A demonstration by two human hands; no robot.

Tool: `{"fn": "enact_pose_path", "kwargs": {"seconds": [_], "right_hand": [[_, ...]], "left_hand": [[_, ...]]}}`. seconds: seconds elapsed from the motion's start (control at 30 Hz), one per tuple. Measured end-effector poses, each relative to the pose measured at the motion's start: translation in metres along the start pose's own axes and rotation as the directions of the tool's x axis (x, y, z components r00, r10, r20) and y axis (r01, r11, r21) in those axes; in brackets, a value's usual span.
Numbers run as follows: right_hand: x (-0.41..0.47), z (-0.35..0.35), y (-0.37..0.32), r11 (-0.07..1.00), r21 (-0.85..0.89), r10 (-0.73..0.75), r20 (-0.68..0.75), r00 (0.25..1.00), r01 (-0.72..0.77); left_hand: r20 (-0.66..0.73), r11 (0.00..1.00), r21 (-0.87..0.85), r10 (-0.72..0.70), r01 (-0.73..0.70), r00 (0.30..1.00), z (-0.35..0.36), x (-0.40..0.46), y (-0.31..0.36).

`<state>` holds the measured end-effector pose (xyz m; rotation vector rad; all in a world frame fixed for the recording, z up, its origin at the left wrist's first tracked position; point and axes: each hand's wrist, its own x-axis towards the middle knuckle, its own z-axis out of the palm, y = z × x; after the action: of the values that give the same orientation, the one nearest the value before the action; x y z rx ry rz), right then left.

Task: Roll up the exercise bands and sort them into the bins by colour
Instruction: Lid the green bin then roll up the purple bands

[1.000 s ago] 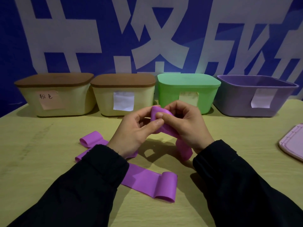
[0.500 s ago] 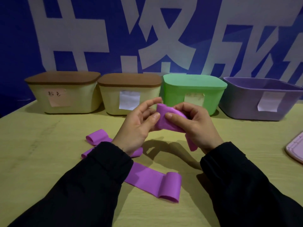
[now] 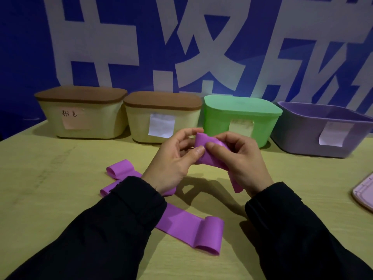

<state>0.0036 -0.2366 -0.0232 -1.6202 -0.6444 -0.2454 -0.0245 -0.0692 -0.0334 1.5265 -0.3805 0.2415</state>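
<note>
A purple exercise band (image 3: 210, 156) is partly rolled up in the air above the table. My left hand (image 3: 171, 164) and my right hand (image 3: 242, 160) both pinch the roll, thumbs on its near side. A short loose tail of the band hangs below my right hand. Two more purple bands lie on the table: one (image 3: 189, 229) near me with a folded end, another (image 3: 121, 170) at the left, partly hidden by my left sleeve. The open purple bin (image 3: 302, 136) stands at the back right.
Along the back stand two cream bins with brown lids (image 3: 80, 118) (image 3: 163, 122) and a green lidded bin (image 3: 242, 116), each with a paper label. A pink lid (image 3: 363, 193) lies at the right edge of the yellow table (image 3: 50, 188).
The hanging tail of the held band has grown shorter as the roll took it up. My hands stay together in front of the green bin.
</note>
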Motion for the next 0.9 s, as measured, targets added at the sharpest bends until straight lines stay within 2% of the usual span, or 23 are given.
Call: {"fn": "enact_pose_path", "kwargs": {"seconds": [0.23, 0.43, 0.73, 0.9], "right_hand": [[-0.0022, 0.0051, 0.0032, 0.988, -0.129, -0.087, -0.061, 0.994, 0.079], [0.0002, -0.0022, 0.0018, 0.994, -0.097, -0.054, -0.069, 0.996, 0.047], [-0.0003, 0.0010, 0.0078, 0.985, -0.151, -0.091, -0.069, 0.993, 0.080], [0.0005, -0.0044, 0.0048, 0.996, -0.075, -0.048, -0.019, 0.999, 0.046]], "left_hand": [[-0.035, 0.997, 0.062, 0.037, -0.035, 0.999, -0.0026, -0.0012, 0.0011], [-0.095, 0.996, 0.045, 0.075, -0.071, 0.993, -0.0013, 0.0000, 0.0052], [-0.010, 0.997, -0.078, 0.014, -0.015, 1.000, -0.0014, 0.0002, 0.0008], [-0.051, 1.000, -0.012, 0.028, -0.029, 0.998, -0.0043, 0.0002, 0.0046]]}}
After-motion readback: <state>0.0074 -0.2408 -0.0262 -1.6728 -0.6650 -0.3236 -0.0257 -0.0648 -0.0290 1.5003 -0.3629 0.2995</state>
